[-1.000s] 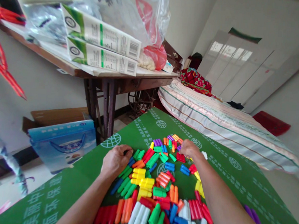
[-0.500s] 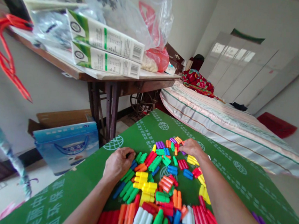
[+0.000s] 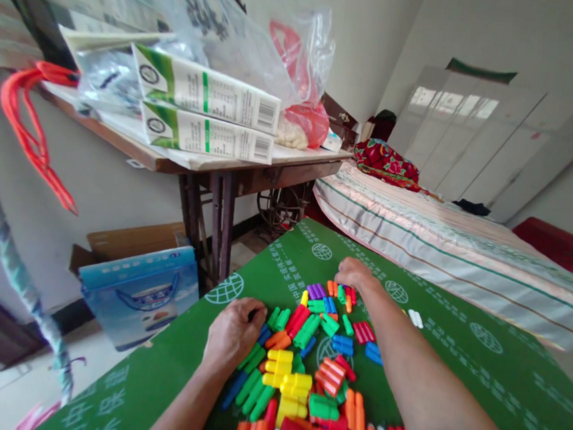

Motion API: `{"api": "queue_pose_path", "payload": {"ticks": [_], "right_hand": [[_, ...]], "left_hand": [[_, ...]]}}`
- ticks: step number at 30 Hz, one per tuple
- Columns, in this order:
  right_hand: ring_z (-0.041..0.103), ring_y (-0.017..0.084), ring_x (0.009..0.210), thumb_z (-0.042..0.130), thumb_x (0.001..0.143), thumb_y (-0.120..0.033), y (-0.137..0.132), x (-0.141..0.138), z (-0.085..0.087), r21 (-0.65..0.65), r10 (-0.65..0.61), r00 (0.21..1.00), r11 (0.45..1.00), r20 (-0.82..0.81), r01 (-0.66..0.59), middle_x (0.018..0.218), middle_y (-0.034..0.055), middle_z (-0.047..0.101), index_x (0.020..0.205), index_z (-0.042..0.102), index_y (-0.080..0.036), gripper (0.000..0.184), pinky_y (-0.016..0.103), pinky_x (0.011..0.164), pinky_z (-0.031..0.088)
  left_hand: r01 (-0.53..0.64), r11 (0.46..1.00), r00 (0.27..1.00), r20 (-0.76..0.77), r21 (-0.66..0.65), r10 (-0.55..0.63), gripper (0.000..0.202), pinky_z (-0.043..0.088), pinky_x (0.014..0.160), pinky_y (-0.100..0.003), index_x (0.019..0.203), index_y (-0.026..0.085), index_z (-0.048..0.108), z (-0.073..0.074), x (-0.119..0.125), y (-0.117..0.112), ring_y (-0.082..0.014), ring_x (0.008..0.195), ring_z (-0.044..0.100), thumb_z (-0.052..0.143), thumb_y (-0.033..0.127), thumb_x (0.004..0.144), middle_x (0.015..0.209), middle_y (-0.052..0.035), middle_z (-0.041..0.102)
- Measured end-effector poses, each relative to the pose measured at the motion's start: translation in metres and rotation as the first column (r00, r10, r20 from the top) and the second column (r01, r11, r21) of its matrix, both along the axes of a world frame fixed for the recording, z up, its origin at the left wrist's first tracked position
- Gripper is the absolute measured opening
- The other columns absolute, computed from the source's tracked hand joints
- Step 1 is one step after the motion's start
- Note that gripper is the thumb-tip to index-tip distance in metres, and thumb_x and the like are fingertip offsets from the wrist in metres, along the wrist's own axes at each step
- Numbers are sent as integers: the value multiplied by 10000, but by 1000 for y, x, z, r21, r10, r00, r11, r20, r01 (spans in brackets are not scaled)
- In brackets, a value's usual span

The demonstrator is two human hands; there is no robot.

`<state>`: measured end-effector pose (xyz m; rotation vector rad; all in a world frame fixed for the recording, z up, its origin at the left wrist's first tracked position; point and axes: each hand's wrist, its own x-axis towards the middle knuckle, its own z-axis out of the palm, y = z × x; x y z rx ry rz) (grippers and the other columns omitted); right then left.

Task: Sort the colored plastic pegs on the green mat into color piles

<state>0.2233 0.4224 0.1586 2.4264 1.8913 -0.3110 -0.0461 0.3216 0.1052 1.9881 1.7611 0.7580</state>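
Many short plastic tubes like pen caps, lying mostly in small side-by-side rows, cover the green board (image 3: pixel 434 362). My left hand (image 3: pixel 236 331) rests at the left edge of the spread, fingers curled in, close to green pieces (image 3: pixel 278 319) and a blue one. Whatever its fingertips hold is hidden. My right hand (image 3: pixel 355 273) is at the far end, closed and pointing down, just beyond orange and red pieces (image 3: pixel 348 294); its fingertips are out of sight. Between my arms lie yellow pieces (image 3: pixel 280 368), pinkish-red pieces (image 3: pixel 330 375) and purple pieces (image 3: pixel 316 291).
A white pair of pieces (image 3: pixel 415 318) lies right of my right forearm. At the left stands a table (image 3: pixel 290 175) bearing long cartons (image 3: pixel 208 134) and plastic bags. A blue box (image 3: pixel 141 296) is on the floor below. A bed (image 3: pixel 415 233) stands beyond the board.
My right hand has moved farther away and to the left, covering the far end of the spread. Purple and orange pieces there no longer show. My left hand stays by the same pieces.
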Motion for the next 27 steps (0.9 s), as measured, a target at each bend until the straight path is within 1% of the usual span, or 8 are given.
{"api": "queue_pose_path", "payload": {"ticks": [3, 7, 12, 16, 20, 24, 26, 27], "right_hand": [[684, 203, 707, 685, 604, -178, 3, -6, 5, -88, 2, 1000, 996, -7, -3, 755, 82, 714, 732, 696, -151, 132, 236, 557, 461], [657, 171, 586, 702, 600, -148, 3, -11, 11, -167, 11, 1000, 986, -28, -16, 647, 52, 686, 696, 683, -137, 99, 228, 529, 469], [631, 161, 523, 711, 595, -107, 2, -16, 13, -227, 25, 999, 973, -32, -31, 555, 37, 648, 626, 658, -122, 63, 234, 527, 476], [646, 171, 545, 703, 597, -100, -2, -17, 14, -239, 34, 999, 970, -21, -38, 566, 40, 652, 643, 659, -115, 66, 246, 554, 491], [679, 217, 630, 694, 549, -73, -5, -17, 12, -247, 41, 999, 968, 9, -38, 659, 81, 693, 671, 677, -102, 126, 282, 591, 513], [694, 257, 809, 705, 475, -34, -7, -19, 10, -187, 35, 998, 982, 43, -26, 804, 101, 723, 759, 702, -122, 297, 284, 659, 520], [691, 260, 834, 703, 475, -25, -9, -19, 12, -147, 37, 999, 989, 31, -32, 828, 114, 725, 766, 703, -121, 306, 280, 669, 516], [692, 260, 812, 701, 488, -32, -10, -18, 15, -130, 39, 999, 991, 14, -37, 814, 124, 723, 753, 700, -113, 277, 281, 657, 515]], "left_hand": [[-7, 1000, 1000, -2, -4, 6, 252, 409, 702, -240, 821, 244, 671, 0, 0, 0, -161, 833, 626, 430, 317, 838, 864, 2, 703], [-5, 1000, 1000, -8, -12, 5, 257, 405, 694, -237, 816, 245, 671, 2, -1, -2, -160, 829, 627, 425, 317, 840, 863, 1, 701], [-11, 1000, 1000, -2, -20, 10, 258, 406, 696, -249, 827, 242, 674, 2, 0, -1, -163, 814, 624, 429, 323, 833, 880, -7, 696], [-8, 1000, 1000, 2, -19, 8, 266, 411, 702, -252, 829, 238, 675, 2, 0, 0, -164, 824, 624, 423, 321, 834, 881, -11, 699], [-13, 999, 1000, -2, -32, 13, 269, 417, 706, -253, 836, 244, 675, 4, 1, -1, -167, 839, 628, 419, 329, 835, 893, -7, 702], [-25, 999, 1000, -18, -32, 25, 279, 425, 708, -256, 846, 257, 677, 5, 1, -1, -176, 860, 635, 417, 354, 836, 904, -3, 707], [-24, 999, 999, -22, -26, 23, 276, 428, 698, -250, 839, 262, 678, 5, 1, -1, -175, 861, 639, 420, 359, 833, 902, 2, 711], [-24, 999, 999, -24, -22, 23, 274, 429, 694, -247, 838, 262, 679, 4, 1, 0, -174, 859, 640, 423, 360, 832, 901, 4, 713]]}}
